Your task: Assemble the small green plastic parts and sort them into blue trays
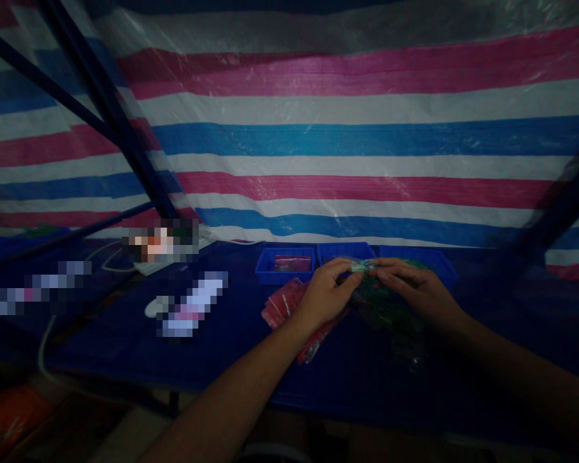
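Note:
Both hands meet over the blue table. My left hand [327, 288] is closed, thumb and fingers pinching one side of a small clear-and-greenish plastic bag [363, 265]. On the other side of that bag, the fingers of my right hand [417, 289] are closed too. Its contents are too dark to make out. Red plastic packets [284, 303] lie fanned out beside and beneath my left hand. Under my right hand is a dim pile of green, clear-wrapped packets [390, 315], partly hidden by the fingers.
Behind the hands stand a blue bin [284, 277] with a reddish packet inside, a second blue bin [346, 249], and a third bin [446, 269] at right. A white oval object [158, 307] and blurred-out items lie left. A striped tarp [367, 141] hangs behind; blue frame bars [120, 138] slant at left.

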{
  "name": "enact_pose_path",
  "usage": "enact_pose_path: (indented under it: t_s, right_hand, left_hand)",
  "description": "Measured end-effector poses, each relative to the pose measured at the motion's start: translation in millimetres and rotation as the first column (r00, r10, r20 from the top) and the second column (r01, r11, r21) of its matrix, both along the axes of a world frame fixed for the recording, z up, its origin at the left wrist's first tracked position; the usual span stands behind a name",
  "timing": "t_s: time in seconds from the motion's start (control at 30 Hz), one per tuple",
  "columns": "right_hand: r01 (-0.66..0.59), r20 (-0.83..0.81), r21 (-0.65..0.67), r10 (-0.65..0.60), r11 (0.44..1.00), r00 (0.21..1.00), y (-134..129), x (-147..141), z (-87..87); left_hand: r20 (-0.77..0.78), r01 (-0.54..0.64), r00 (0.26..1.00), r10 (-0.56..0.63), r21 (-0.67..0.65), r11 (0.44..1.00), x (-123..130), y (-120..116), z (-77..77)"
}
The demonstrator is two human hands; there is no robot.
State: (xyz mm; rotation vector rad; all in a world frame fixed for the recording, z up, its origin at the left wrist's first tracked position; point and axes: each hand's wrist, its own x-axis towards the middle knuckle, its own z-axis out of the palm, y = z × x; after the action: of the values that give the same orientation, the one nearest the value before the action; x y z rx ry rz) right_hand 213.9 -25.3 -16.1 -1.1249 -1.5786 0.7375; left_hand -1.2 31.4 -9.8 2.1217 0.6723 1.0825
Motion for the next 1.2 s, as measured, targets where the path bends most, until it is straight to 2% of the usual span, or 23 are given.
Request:
enact_pose_path:
  t_s: [0.1, 0.23, 0.3, 0.4, 0.5, 0.57, 0.7, 0.77, 0.87, 0.97, 1.03, 1.1, 1.2]
  right_hand:
    - [0.02, -0.04, -0.047, -0.022, 0.999, 0.999, -1, -1, 0.8]
    - [0.117, -0.063, 0.034, -0.115, 0.993, 0.991, 2, 2, -3.5]
    - [0.104, -0.011, 0.067, -0.104, 0.992, 0.995, 3, 3, -4.8]
    - [-0.015, 0.121, 0.099, 0.003, 0.995, 0.993, 1, 1, -2.8]
    - [-0.12, 0.194, 0.106, 0.098, 0.987, 0.976, -3, -3, 0.4]
    - [-0.113, 0.176, 0.102, 0.094, 0.988, 0.98, -3, -3, 0.6]
    - [0.04, 0.105, 0.141, -0.056, 0.989, 0.993, 1, 2, -2.0]
    - [0.068, 0.113, 0.159, -0.087, 0.985, 0.99, 2, 4, -2.2]
    - [-0.011, 0.137, 0.121, -0.006, 0.993, 0.991, 1, 3, -0.6]
    - [-0.051, 0.106, 0.07, 0.044, 0.996, 0.993, -1, 1, 0.9]
    - [-0.01, 0.079, 0.064, 0.005, 0.998, 0.997, -1, 2, 1.1]
    - [0.082, 0.05, 0.087, -0.086, 0.993, 0.995, 1, 5, 1.4]
    - [0.231, 0.035, 0.184, -0.241, 0.955, 0.97, 6, 14, 3.0]
  left_hand:
    - [0.013, -0.062, 0.998, 0.063, -0.029, 0.998, 1, 1, -1.6]
    - [0.071, -0.146, 0.986, 0.149, -0.046, 0.988, 1, -1, 2.1]
    - [0.076, -0.11, 0.991, 0.114, -0.052, 0.993, 1, -4, 4.2]
    - [0.07, -0.025, 0.997, 0.032, -0.108, 0.994, 2, -6, 4.1]
    - [0.043, -0.026, 0.999, 0.03, -0.098, 0.995, 2, -5, 1.2]
    - [0.031, -0.043, 0.998, 0.045, -0.074, 0.996, 2, -2, -0.6]
    - [0.027, -0.062, 0.998, 0.065, -0.083, 0.995, 2, 1, -1.3]
    - [0.004, -0.062, 0.998, 0.062, -0.075, 0.995, 1, 0, -0.2]
    - [-0.022, -0.049, 0.999, 0.047, -0.066, 0.997, 0, -2, 0.6]
    - [0.05, -0.018, 0.998, 0.025, -0.138, 0.99, 2, -2, -1.7]
    - [0.125, 0.026, 0.992, 0.003, -0.231, 0.973, 4, -1, -4.6]
    - [0.155, 0.051, 0.988, -0.006, -0.284, 0.957, 6, 0, -6.7]
    - [0.057, 0.015, 0.998, -0.004, -0.2, 0.98, 6, -1, -6.2]
